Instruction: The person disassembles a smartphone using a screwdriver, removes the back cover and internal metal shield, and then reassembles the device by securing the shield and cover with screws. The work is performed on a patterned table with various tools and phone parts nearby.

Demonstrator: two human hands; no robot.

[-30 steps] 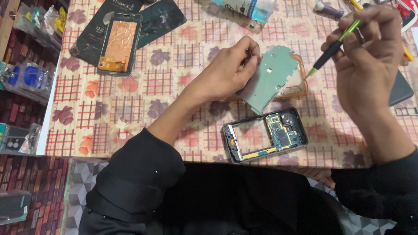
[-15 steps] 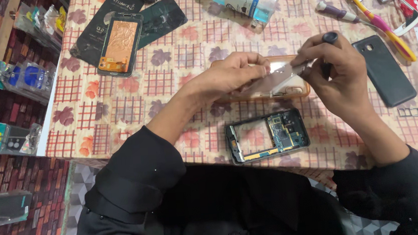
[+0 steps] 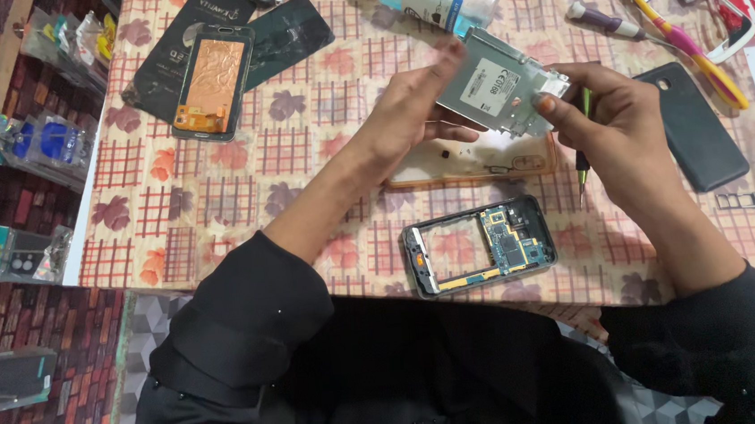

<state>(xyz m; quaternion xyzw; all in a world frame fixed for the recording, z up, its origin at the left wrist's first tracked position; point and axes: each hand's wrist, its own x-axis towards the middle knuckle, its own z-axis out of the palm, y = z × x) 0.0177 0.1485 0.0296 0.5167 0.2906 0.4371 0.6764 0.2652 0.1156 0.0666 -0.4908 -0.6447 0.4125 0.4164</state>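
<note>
Just above the middle of the frame, the left hand [image 3: 410,111] and right hand [image 3: 613,122] together grip a grey metal phone plate [image 3: 498,86], the right also clutching a green screwdriver [image 3: 582,164], above an opened phone frame [image 3: 477,246] on the checked tablecloth [image 3: 216,216].

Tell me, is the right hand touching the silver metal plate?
Touching. The head view shows the right hand with its thumb pressed on the edge of the silver metal plate.
</note>
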